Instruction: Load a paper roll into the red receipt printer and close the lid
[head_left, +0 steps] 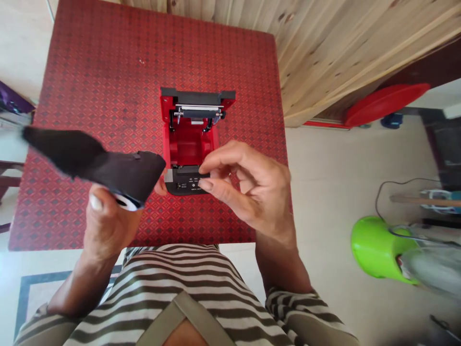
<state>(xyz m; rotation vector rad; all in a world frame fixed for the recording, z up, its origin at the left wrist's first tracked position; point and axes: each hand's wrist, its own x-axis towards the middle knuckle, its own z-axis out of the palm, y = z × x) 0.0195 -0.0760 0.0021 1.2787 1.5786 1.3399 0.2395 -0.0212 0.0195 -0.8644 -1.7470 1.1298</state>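
On the table stands a small red and black receipt printer (190,144) with its lid (198,98) raised, and the red paper bay inside looks bare. My left hand (108,221) is closed round a paper roll (133,173) with a black outer face, left of the printer. The roll's white end with a dark core shows near my thumb, and a loose black tail stretches away to the left, blurred at its tip. Over the printer's front panel hovers my right hand (248,187), thumb and index finger apart with nothing between them. Whether its fingertips touch the panel I cannot tell.
A red patterned cloth covers the table (108,62), with wooden panelling (324,43) beyond its far and right edges. On the floor to the right are a lime green bucket (374,247), a cable (382,192) and a red round object (385,103).
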